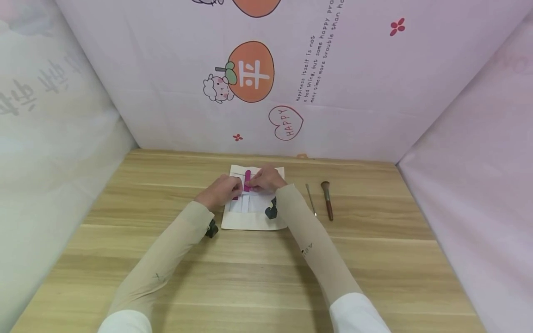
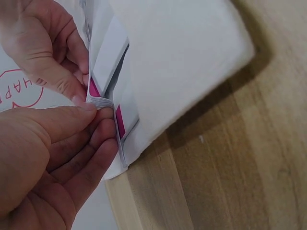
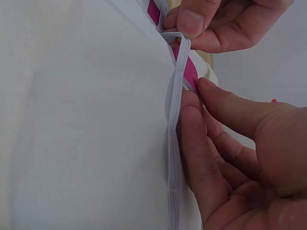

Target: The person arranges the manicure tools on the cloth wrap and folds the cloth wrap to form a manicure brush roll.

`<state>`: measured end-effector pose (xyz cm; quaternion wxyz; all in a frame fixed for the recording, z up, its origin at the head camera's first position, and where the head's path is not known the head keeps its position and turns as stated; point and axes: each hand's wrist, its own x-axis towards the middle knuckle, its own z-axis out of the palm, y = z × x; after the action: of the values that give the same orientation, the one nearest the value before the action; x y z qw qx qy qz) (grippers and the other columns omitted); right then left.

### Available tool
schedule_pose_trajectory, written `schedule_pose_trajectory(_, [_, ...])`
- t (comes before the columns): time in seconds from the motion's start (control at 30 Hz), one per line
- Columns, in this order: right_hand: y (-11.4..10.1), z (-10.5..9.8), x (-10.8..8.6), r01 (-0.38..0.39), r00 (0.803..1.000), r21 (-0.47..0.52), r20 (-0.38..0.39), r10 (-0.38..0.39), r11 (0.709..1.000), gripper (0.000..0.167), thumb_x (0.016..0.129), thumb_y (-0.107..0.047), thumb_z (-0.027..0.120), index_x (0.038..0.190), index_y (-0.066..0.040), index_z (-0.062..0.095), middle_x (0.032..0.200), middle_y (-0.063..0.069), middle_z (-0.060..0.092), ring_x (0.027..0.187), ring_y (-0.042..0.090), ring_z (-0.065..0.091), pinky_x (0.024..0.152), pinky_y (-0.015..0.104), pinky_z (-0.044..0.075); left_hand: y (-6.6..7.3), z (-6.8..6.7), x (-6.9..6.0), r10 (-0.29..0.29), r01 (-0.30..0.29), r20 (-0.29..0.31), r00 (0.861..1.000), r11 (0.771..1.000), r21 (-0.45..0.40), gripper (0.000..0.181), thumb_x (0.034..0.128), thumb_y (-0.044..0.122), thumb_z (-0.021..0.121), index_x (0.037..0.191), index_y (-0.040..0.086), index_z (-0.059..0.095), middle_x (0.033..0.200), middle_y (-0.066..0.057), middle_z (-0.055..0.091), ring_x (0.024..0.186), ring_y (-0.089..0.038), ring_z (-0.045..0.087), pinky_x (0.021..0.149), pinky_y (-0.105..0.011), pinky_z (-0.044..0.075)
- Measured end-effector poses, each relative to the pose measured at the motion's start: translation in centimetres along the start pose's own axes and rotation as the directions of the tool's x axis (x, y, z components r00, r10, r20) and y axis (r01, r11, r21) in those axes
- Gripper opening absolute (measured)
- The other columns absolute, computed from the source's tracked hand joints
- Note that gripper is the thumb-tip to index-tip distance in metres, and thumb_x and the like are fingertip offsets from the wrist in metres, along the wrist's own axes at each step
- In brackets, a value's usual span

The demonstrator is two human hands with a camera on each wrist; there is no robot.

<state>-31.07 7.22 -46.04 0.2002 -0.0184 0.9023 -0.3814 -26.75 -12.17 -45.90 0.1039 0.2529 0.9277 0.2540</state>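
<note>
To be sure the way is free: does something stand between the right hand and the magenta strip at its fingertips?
Nothing visible does: the right hand pinches the magenta strip. In the right wrist view, the white elastic band crosses in front of part of the strip, and the left hand pinches this band.

From above the desk (image 1: 258, 277), the head view looks down toward its far edge; the sideways wrist views crowd close, both catching the elastic band (image 2: 100, 102), left hand (image 2: 57, 153) and right hand (image 2: 45, 50).

Two hands (image 1: 220, 191) (image 1: 267, 179), one white pouch (image 1: 254, 222), two magenta pieces (image 1: 247, 181) (image 1: 235, 198), one brush (image 1: 328, 203), one slim stick (image 1: 311, 200), one table (image 1: 250, 277)
</note>
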Motion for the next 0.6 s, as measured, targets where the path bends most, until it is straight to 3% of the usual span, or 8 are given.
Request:
schedule_pose_trajectory(0.13, [-0.2,0.2,0.2,0.009,0.999,-0.032,-0.031,-0.010,0.999,0.026,0.093,-0.032,0.082,0.090,-0.007,0.083,0.074,0.005,0.078,0.067,0.010,0.062,0.068,0.023,0.044,-0.1,0.1,0.0,-0.001,0.001,-0.002,1.000,1.000,0.002,0.012,0.1043,0.004,0.060,0.100,0.002,0.071,0.089,-0.008,0.069,0.085,-0.021,0.061,0.082,-0.033,0.053])
schedule_pose_trajectory(0.33, [-0.4,0.7,0.8,0.011,0.988,-0.013,-0.157,-0.013,1.000,0.021,0.096,-0.026,0.079,0.092,-0.006,0.084,0.084,0.009,0.081,0.068,0.012,0.059,0.065,0.024,0.043,0.1,0.1,0.1,-0.017,0.017,-0.002,1.000,1.000,-0.001,0.011,0.1046,0.005,0.061,0.101,0.003,0.072,0.091,-0.007,0.069,0.087,-0.021,0.061,0.083,-0.032,0.053])
schedule_pose_trajectory(0.6, [-0.4,1.1,1.1,-0.010,0.979,0.052,-0.203,0.020,0.999,0.018,0.094,-0.021,0.080,0.103,-0.006,0.084,0.095,0.009,0.082,0.085,0.017,0.067,0.078,0.028,0.051,0.4,0.0,-0.2,-0.014,0.014,-0.006,1.000,0.999,-0.031,0.012,0.1049,0.004,0.060,0.103,0.002,0.072,0.093,-0.010,0.070,0.088,-0.022,0.061,0.085,-0.033,0.054])
